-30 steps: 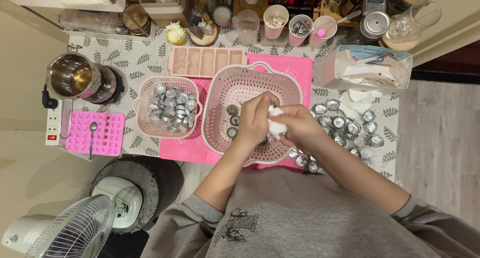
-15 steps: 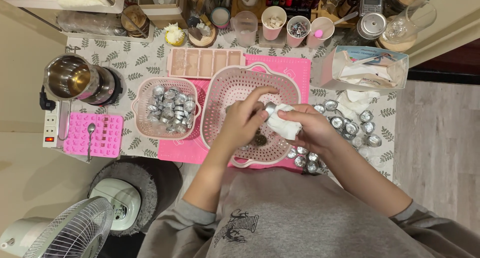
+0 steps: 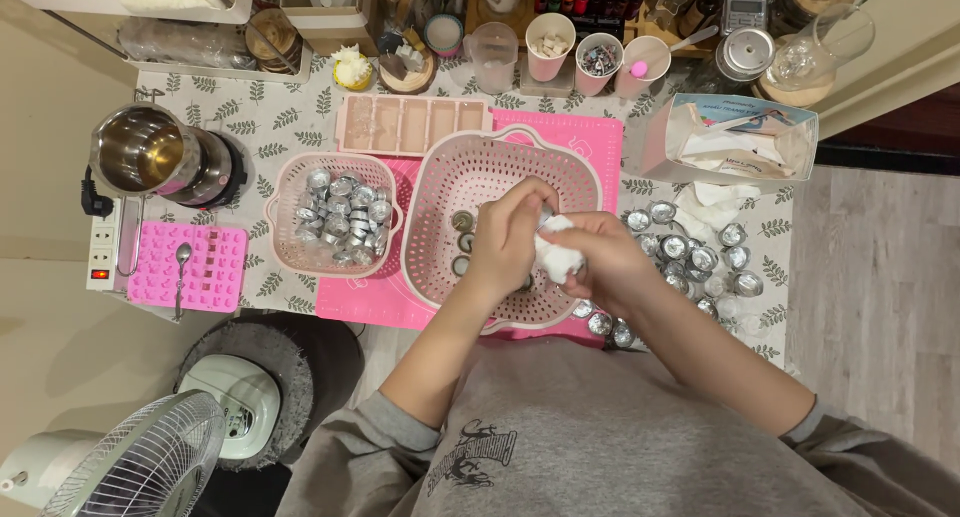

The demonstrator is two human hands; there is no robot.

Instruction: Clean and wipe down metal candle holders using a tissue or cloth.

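Note:
My left hand (image 3: 508, 242) and my right hand (image 3: 600, 262) meet over the large pink colander (image 3: 455, 177). The right hand is closed on a crumpled white tissue (image 3: 556, 254). The left hand pinches something small against the tissue; it looks like a small metal cup but is mostly hidden. A few small round metal cups (image 3: 462, 243) lie in the colander's bottom. Several more metal cups (image 3: 690, 252) are spread on the table to the right of my hands.
A smaller pink basket (image 3: 285, 212) holds several metal cups. Behind are a pink rectangular mould tray (image 3: 410, 123), paper cups (image 3: 548, 45) and a tissue box (image 3: 735, 142). At left stand a steel pot (image 3: 145, 157), a pink silicone mould (image 3: 190, 267) and a fan (image 3: 140, 467).
Both hands stayed together over the colander, shifting slightly and turning the tissue around the small item held between them.

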